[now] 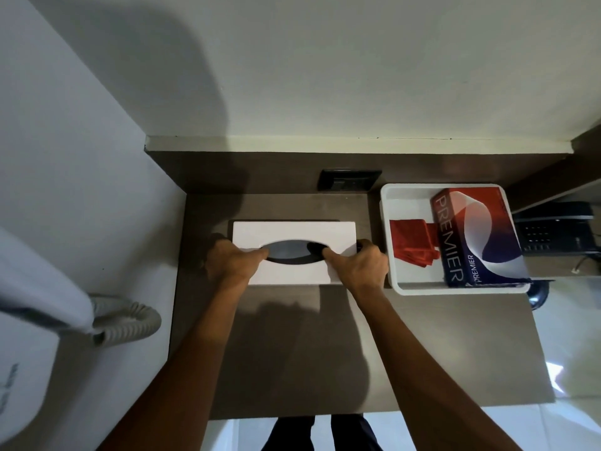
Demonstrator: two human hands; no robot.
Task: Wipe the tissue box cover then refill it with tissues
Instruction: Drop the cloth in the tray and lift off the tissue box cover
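— Two walls meet at the corner in front of me, and below them the brown bench (325, 336) takes up most of what I see.

— What's on it?

— To my right, a white tray (390, 255) sits at the bench's far right side. A red and blue tissue pack (478, 236) marked PREMIER lies in the tray's right part, and a red cloth (411, 242) lies in its left part, touching the pack.

— And the tissue box cover?

— That white tissue box cover (292, 232) rests flat on the bench at the middle, just beside the tray's left wall, with its dark oval slot facing up.

— Where are your hands?

— Both are on the cover. My left hand (232, 263) is curled over the near left part, its thumb reaching to the left end of the slot. My right hand (357, 263) is curled over the near right part, its thumb lying at the right end of the slot. Each hand is closed around its end of the cover; the fingers beyond the edges are hidden, so how far they wrap I cannot tell.

— Anything else?

— A dark wall socket (349, 180) sits behind the cover, a black phone (559, 229) lies beyond the tray, and a coiled grey cord (130, 323) hangs at my left.
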